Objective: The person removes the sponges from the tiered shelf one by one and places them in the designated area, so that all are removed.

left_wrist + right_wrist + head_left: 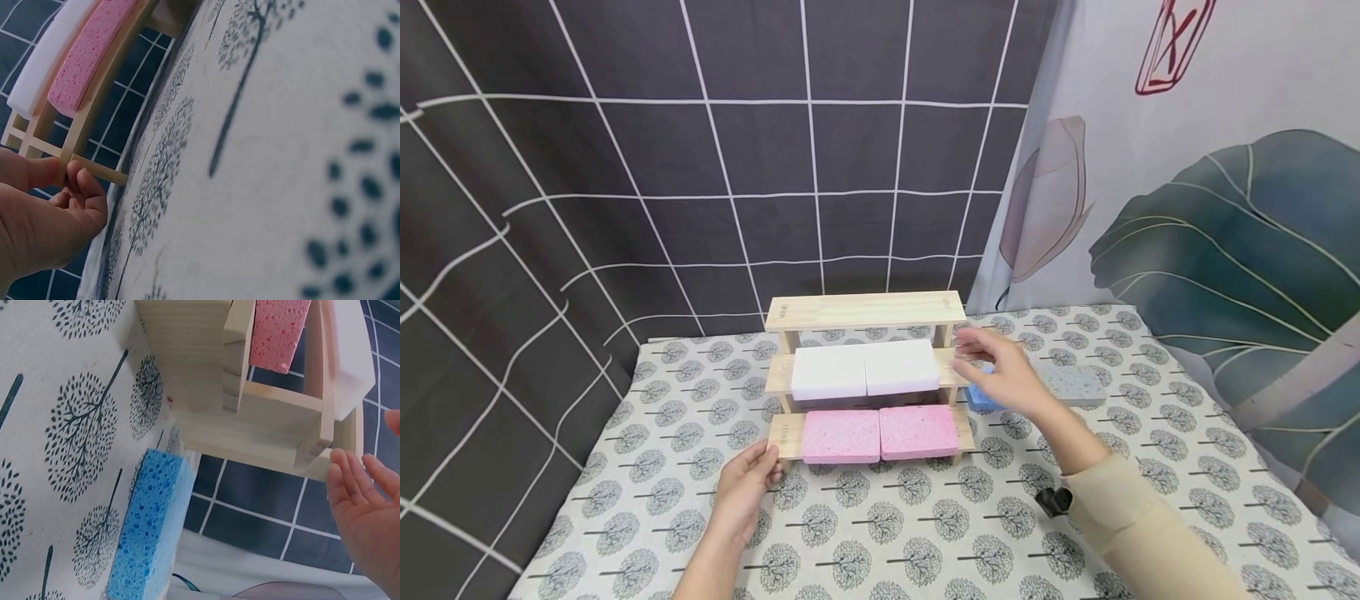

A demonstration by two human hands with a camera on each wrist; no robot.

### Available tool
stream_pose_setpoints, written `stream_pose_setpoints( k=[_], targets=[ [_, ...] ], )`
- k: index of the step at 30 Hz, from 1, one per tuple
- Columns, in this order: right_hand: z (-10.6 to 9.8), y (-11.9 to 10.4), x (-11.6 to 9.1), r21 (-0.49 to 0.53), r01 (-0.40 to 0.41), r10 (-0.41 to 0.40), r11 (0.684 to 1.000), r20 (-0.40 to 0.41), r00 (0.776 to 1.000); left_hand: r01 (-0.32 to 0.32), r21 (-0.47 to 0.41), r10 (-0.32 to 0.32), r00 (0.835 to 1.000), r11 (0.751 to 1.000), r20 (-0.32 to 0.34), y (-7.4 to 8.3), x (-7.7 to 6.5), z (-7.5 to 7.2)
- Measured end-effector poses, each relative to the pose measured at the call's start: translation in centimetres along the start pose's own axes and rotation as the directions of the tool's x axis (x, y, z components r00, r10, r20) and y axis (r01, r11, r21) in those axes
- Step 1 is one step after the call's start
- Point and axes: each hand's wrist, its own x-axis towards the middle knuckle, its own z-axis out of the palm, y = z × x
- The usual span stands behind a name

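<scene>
A three-tier wooden rack (pixel 865 310) stands on the cloth. Two pink sponges (pixel 842 437) lie side by side on its lowest step, and two white sponge blocks (pixel 829 372) fill the middle one. The top step is bare. My left hand (pixel 747 482) pinches the left end of the lowest step between thumb and fingers; the left wrist view shows this grip close up. At the rack's right side is my right hand (pixel 1000 371), fingers extended and holding nothing. In the right wrist view its fingertips (pixel 340 464) are right at the wooden side piece.
Right of the rack lies a blue sponge (pixel 147 531), partly hidden by my right hand in the head view. Beyond it sits a grey speckled sponge (pixel 1075 385). A dark tiled-pattern curtain (pixel 760 150) hangs behind, with a leaf-print curtain (pixel 1247 250) on the right.
</scene>
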Motion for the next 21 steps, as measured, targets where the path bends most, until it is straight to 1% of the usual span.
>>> stream_pose_setpoints(
  k=[6, 10, 13, 21],
  targets=[
    [0.5, -0.5, 0.3, -0.02, 0.004, -0.004, 1.0, 0.033, 0.999, -0.005, 0.002, 0.005, 1.0, 1.0, 0.004, 0.1, -0.1, 0.0],
    [1.0, -0.6, 0.6, -0.032, 0.051, -0.05, 0.998, 0.045, 0.998, 0.002, 0.016, -0.002, 1.0, 1.0, -0.001, 0.0, -0.1, 0.0],
    [1.3, -0.6, 0.7, -0.041, 0.071, -0.069, 0.997, 0.06, 0.996, -0.001, 0.019, 0.001, 1.0, 1.0, 0.002, -0.1, -0.1, 0.0],
    [1.7, -0.8, 1.0, -0.051, 0.043, -0.038, 0.998, 0.088, 0.995, -0.004, 0.011, 0.004, 1.0, 1.0, 0.005, -0.3, 0.1, 0.0]
  ],
)
